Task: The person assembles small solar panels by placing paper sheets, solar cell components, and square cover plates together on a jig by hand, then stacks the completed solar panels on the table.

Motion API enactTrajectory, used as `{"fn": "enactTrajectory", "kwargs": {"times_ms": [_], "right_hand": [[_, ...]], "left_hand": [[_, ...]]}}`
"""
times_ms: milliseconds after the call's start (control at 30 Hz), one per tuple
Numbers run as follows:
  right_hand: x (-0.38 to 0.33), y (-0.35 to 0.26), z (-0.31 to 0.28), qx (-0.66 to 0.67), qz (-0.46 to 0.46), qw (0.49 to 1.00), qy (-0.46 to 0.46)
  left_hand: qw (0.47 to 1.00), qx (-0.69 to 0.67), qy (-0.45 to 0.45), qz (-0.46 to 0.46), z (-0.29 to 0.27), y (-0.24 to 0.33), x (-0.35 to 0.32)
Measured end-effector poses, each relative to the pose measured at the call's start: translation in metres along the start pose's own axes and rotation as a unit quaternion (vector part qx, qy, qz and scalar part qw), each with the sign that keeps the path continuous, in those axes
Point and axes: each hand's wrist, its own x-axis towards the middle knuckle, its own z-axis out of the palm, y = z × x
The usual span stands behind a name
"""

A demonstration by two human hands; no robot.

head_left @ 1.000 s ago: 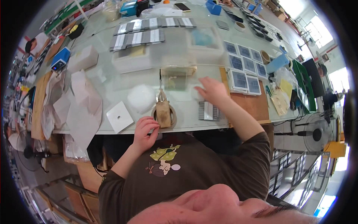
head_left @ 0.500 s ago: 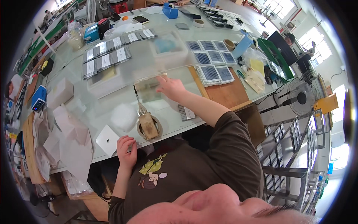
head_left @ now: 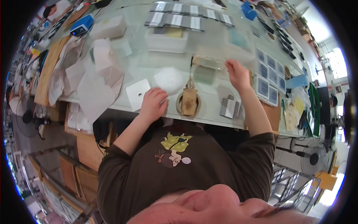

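Note:
My right hand is raised over the table beside the right end of a clear, shallow rectangular piece. Its fingertips are drawn together; what they pinch, if anything, is too small to tell. My left hand rests near the table's front edge with loosely bent fingers, holding nothing visible. It overlaps the right edge of a white square plate with a small hole. Between the hands, a worn tan block lies on a round brown ring, with thin metal prongs pointing away. A white translucent mound lies behind my left hand.
Striped grey strips lie at the front right. Small blue-celled panels stand farther right. Behind are a translucent box and rows of grey-white strips. Crumpled white sheets cover the left. A fan stands beyond the right edge.
My view has turned rightward, shifting the table to the left-facing side. My right hand has moved off the clear piece's far edge to its right end. My left hand has moved onto the white plate's edge.

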Motion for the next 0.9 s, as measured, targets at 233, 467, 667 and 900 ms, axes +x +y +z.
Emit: {"fn": "enactTrajectory", "kwargs": {"times_ms": [233, 467, 667, 900], "right_hand": [[-0.057, -0.084, 0.008, 0.497, 0.491, 0.715, -0.029], [-0.116, -0.14, 0.036, 0.472, 0.586, 0.654, -0.07], [-0.127, -0.143, 0.043, 0.381, 0.552, 0.733, -0.114], [-0.137, -0.134, 0.041, 0.352, 0.495, 0.792, -0.061]], "left_hand": [[0.986, 0.128, -0.091, -0.06, 0.013, -0.025, 0.028], [0.941, 0.225, -0.244, -0.071, 0.009, -0.016, 0.059], [0.947, 0.195, -0.241, -0.084, 0.006, -0.025, 0.064], [0.85, -0.364, -0.079, -0.373, -0.037, -0.058, 0.053]]}}
